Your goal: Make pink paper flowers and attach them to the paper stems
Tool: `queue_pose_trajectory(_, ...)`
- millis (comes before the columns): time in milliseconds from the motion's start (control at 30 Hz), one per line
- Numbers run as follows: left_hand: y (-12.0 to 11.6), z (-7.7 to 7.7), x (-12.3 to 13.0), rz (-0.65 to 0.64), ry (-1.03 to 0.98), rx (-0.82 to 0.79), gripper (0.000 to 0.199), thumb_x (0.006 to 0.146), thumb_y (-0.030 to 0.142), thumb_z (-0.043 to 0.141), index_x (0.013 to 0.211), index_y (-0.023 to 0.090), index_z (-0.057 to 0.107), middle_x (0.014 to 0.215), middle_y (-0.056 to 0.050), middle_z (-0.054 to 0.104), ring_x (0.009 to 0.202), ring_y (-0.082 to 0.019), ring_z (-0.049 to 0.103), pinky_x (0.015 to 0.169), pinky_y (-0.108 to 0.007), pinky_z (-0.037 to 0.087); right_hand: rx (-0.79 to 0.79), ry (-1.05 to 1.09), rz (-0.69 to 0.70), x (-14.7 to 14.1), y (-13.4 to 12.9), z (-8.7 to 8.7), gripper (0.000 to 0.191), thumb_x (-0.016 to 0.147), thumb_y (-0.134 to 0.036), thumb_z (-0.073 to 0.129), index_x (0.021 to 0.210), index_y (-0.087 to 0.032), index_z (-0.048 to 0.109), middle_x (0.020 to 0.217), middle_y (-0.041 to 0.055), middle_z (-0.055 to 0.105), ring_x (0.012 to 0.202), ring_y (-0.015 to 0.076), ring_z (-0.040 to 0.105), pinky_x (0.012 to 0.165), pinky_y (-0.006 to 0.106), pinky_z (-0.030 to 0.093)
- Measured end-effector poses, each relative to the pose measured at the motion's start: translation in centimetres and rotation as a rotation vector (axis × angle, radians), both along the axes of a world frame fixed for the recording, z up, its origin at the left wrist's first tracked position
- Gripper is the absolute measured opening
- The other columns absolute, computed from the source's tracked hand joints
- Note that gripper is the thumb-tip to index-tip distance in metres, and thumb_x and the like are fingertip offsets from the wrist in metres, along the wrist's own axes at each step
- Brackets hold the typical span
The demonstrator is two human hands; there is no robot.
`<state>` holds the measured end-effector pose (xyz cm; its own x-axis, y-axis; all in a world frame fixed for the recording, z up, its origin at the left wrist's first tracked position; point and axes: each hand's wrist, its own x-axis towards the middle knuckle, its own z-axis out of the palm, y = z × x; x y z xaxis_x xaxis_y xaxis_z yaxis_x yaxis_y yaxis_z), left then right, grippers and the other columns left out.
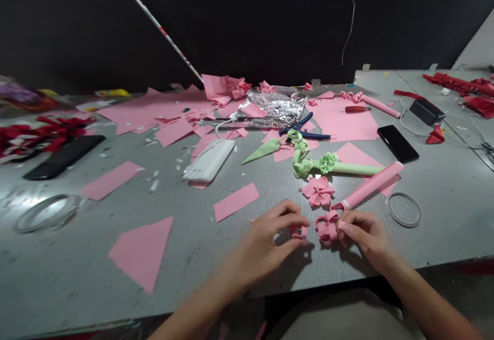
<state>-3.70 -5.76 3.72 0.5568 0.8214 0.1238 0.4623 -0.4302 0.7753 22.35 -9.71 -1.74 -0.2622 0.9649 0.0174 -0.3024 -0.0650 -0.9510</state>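
Near the front edge of the grey table (193, 257), my left hand (276, 234) curves its thumb and fingers around a small curled pink paper piece (298, 232). My right hand (363, 234) pinches a looped pink paper form (328, 228) at its right side. Just behind it lies a folded pink paper flower (318, 192). A rolled pink paper tube (372, 185) slants away to the right. Beyond these is a green paper stem (355, 168) with a green rosette (328, 162) and curled green strips.
Pink paper sheets (343, 119), blue-handled pliers (304, 128), crumpled foil (276, 106) and a white power bank (210, 160) lie farther back. A black phone (398, 143) and a tape ring (404, 209) are right. Pink pieces (142, 252) and another tape roll (42, 214) are left.
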Motion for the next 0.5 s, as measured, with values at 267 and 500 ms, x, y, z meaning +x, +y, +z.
queue_pose_trajectory(267, -0.8, -2.0, 3.2, 0.063, -0.260, -0.013, 0.019, 0.090, 0.022, 0.085, 0.107, 0.024, 0.076, 0.100, -0.003, 0.074, 0.091, -0.019, 0.070, 0.082, -0.029, 0.056, -0.018, 0.058, -0.005, 0.0, 0.0, -0.4, 0.029, 0.103, -0.040, 0.075, 0.082, -0.019, 0.075, 0.074, 0.0018, 0.065, 0.068, 0.0153, 0.056, 0.064, 0.029, 0.042)
queue_pose_trajectory(500, -1.1, -2.3, 3.8, 0.103, -0.309, -0.006, 0.019, 0.088, 0.024, 0.089, 0.098, 0.022, 0.074, 0.097, -0.002, 0.076, 0.089, -0.018, 0.071, 0.083, -0.029, 0.055, 0.001, 0.076, 0.028, 0.0, -0.1, -0.1, 0.030, 0.103, -0.038, 0.074, 0.080, -0.019, 0.074, 0.075, 0.0021, 0.065, 0.070, 0.0156, 0.057, 0.064, 0.029, 0.043)
